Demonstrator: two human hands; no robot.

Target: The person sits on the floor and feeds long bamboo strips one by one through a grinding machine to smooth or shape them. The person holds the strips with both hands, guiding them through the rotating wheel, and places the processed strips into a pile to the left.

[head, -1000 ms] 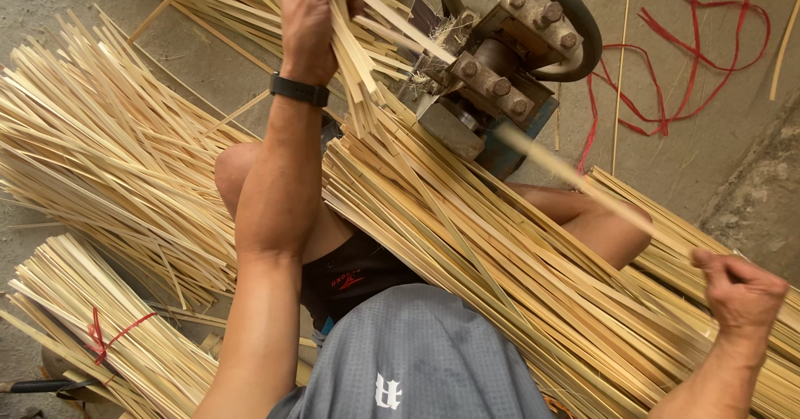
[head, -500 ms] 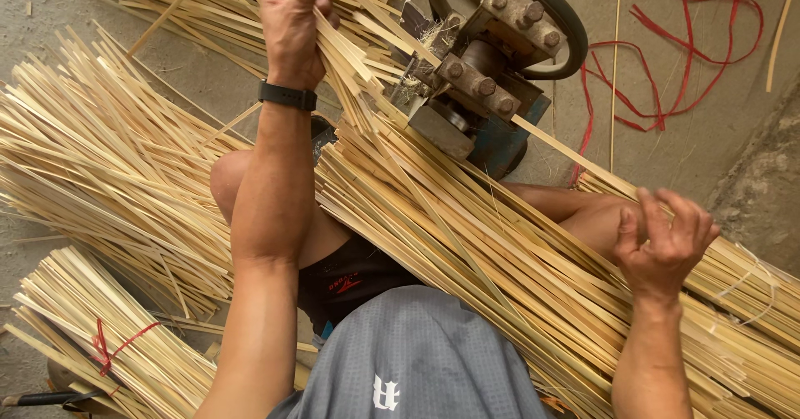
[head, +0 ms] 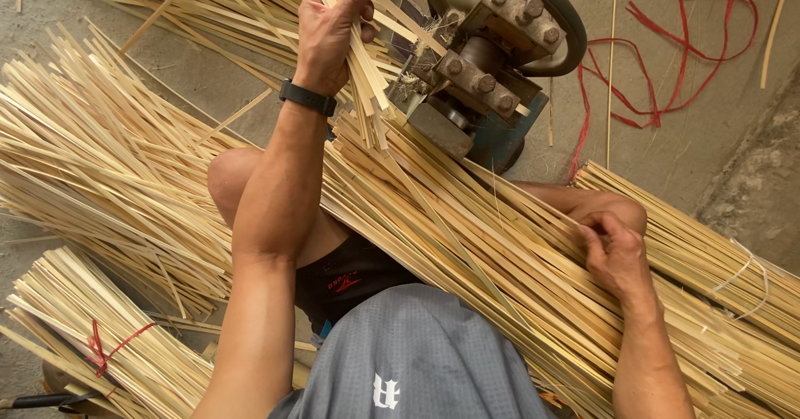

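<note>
Sitting low in grey shirt [head: 417, 361], knees bare, large sheaf of bamboo strips [head: 500, 252] lying across the lap.

Right hand [head: 615, 252] resting on top of that sheaf, fingers [head: 593, 237] curled and pinching at single strips; whether gripping one strip or merely sorting, cannot tell.

Tied bundle [head: 100, 352] lying well to the left of and below the left forearm, bound with red string [head: 104, 348]. Loose fan of strips [head: 92, 177] spreading on the floor just left of that forearm.

Left hand [head: 333, 27] raised, black wristband [head: 307, 98] on the wrist, closing firmly around a small bunch of strips [head: 362, 77], lower ends hanging just above the lap sheaf.

Metal machine [head: 483, 77] with bolted block and dark wheel standing just right of the left hand. Red cord [head: 667, 69] lying on the concrete floor [head: 208, 69] beyond, well right of the machine.
</note>
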